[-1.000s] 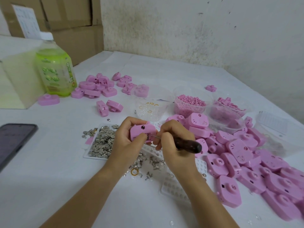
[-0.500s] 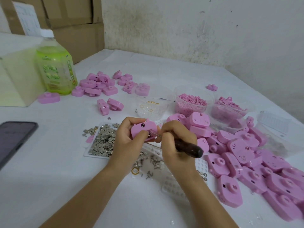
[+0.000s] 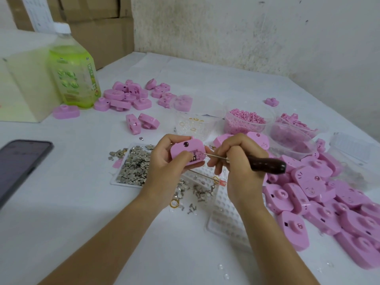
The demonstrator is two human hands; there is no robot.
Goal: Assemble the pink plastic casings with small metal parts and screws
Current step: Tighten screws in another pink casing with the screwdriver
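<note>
Head view shows the left hand [image 3: 164, 164] grasping one pink casing [image 3: 182, 148], the thumb pressed on its front face and the fingers curled behind it. The right hand [image 3: 236, 161] is closed around a dark-handled tool [image 3: 266, 164]; its thin metal shaft points toward the left hand, and the tip touches the casing's right edge. Small metal parts [image 3: 133, 167] lie heaped just left of the left hand. Loose screws [image 3: 198, 192] lie under both hands. A pile of casings [image 3: 320, 194] lies right of the right hand.
</note>
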